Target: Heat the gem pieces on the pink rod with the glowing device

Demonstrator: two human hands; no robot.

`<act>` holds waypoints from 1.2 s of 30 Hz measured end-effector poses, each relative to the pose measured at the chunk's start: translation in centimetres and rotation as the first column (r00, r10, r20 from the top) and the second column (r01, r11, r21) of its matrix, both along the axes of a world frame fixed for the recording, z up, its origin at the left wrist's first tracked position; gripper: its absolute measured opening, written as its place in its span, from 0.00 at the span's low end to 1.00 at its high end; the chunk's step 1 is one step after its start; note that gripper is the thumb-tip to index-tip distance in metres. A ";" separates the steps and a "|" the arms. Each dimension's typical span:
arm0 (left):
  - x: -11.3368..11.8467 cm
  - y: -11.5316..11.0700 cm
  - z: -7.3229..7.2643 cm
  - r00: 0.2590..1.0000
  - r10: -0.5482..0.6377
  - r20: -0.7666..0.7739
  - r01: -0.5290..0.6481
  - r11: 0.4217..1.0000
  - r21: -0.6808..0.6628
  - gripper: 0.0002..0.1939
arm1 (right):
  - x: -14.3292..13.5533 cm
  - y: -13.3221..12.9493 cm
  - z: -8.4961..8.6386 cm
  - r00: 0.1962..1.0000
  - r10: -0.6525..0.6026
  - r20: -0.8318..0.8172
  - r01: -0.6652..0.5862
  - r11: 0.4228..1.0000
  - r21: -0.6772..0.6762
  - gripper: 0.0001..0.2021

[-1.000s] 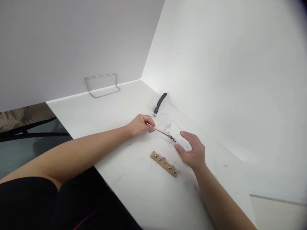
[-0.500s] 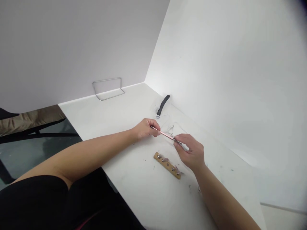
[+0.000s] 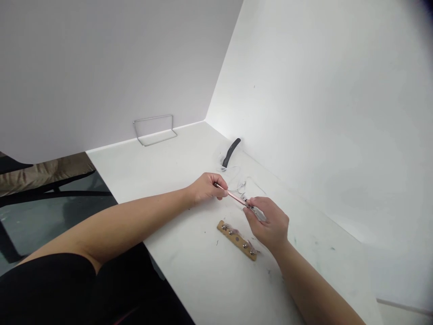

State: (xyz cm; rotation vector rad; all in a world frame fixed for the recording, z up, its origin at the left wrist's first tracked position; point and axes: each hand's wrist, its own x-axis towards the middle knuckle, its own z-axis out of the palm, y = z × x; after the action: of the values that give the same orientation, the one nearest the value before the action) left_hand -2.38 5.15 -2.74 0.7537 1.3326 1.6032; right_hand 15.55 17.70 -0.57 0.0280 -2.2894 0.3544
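Observation:
My left hand [image 3: 210,186] pinches a slim, shiny pink pen-like stick [image 3: 236,197] near its dark end, between thumb and fingers. At the stick's other end, my right hand [image 3: 269,221] is closed on a small metal piece [image 3: 251,206] between thumb and fingertips. The metal piece meets the stick; how they join is too small to tell. Below the hands a flat tan strip [image 3: 237,239] lies on the white table, with several shiny round studs and wisps of clear plastic on it.
Behind the hands lie thin white cord [image 3: 233,174] and a curved black handle [image 3: 231,153] near the right wall panel. A bent wire stand [image 3: 155,131] is by the back panel. Small dark specks dot the table [image 3: 189,243].
The whole view has shifted slightly, so things sit a little lower. Both hands keep their hold, and the right fingertips have shifted slightly around the metal piece.

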 end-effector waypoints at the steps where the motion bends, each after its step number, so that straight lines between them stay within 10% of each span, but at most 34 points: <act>1: 0.0 0.0 0.1 1.000 -0.003 0.005 0.003 1.000 0.001 0.08 | 0.1 0.0 0.0 1.000 -0.011 -0.003 0.011 1.000 -0.016 0.15; 21: -0.2 -0.3 0.5 0.996 -0.080 0.028 0.078 0.995 0.064 0.07 | 0.8 0.2 0.2 0.975 0.162 0.152 -0.072 0.877 -0.476 0.23; 36: -0.3 -0.4 0.7 0.994 -0.099 0.046 0.094 0.991 0.100 0.07 | 0.9 0.2 0.4 0.974 0.165 0.157 -0.071 0.873 -0.482 0.24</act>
State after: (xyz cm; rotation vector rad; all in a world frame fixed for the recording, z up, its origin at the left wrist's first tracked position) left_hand -2.70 4.72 -2.06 0.8183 1.1712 1.6090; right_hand 16.42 17.89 -0.13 -0.1209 -2.3336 1.0171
